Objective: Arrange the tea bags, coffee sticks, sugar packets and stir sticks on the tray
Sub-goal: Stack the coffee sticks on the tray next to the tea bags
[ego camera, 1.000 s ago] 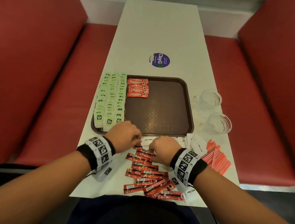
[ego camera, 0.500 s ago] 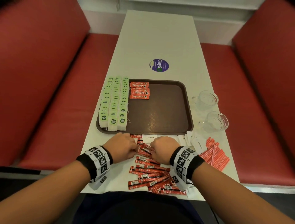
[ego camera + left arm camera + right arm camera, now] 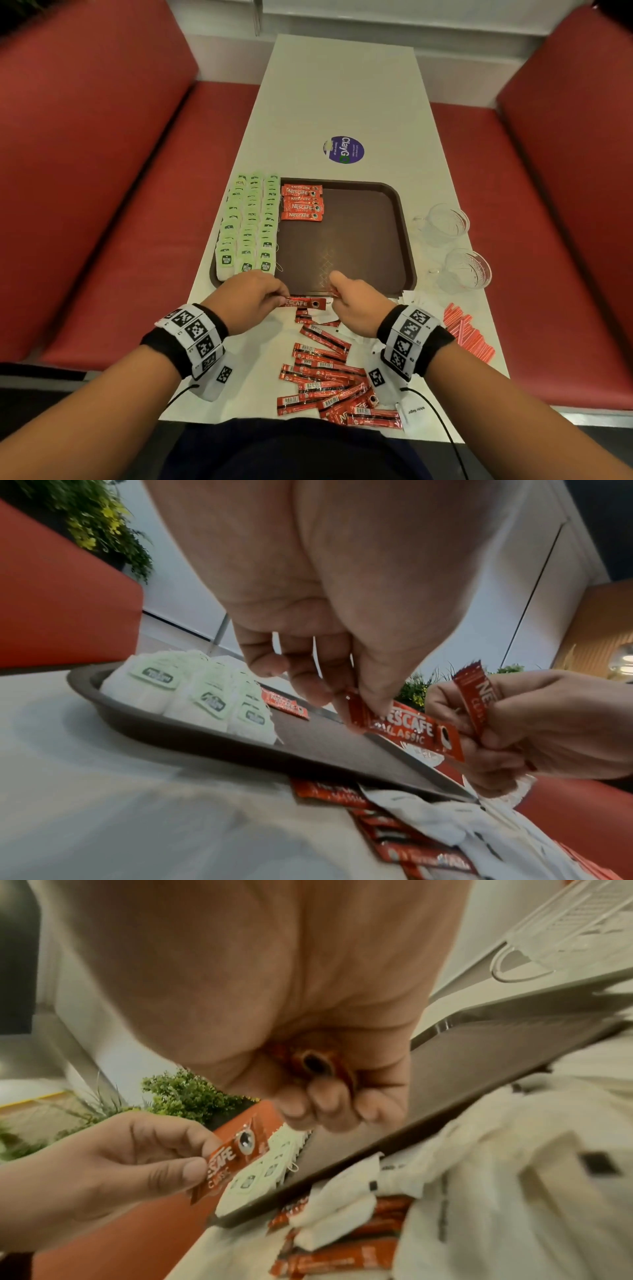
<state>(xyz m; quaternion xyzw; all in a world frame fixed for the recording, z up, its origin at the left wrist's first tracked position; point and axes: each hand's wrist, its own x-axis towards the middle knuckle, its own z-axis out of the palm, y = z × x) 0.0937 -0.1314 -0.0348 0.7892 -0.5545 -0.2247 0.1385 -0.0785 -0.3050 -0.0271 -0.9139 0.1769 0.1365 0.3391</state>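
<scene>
The brown tray (image 3: 363,260) carries three rows of green tea bags (image 3: 250,226) along its left side and a few red coffee sticks (image 3: 301,204) at its far end. Just above the tray's near rim, my left hand (image 3: 277,299) pinches one coffee stick (image 3: 305,303) by its end, label up. My right hand (image 3: 337,291) grips a second coffee stick (image 3: 474,693) in curled fingers, upright in the left wrist view. More loose coffee sticks (image 3: 329,377) lie scattered on the table below my hands. White sugar packets (image 3: 414,301) and red stir sticks (image 3: 466,332) lie to the right.
Two clear glass cups (image 3: 442,222) (image 3: 469,270) stand right of the tray. A round purple sticker (image 3: 343,150) sits on the white table (image 3: 342,85) beyond the tray. Red bench seats (image 3: 120,205) flank the table on both sides.
Both hands have come up off the pile of loose coffee sticks, each holding one stick, and moved toward the tray's near edge.
</scene>
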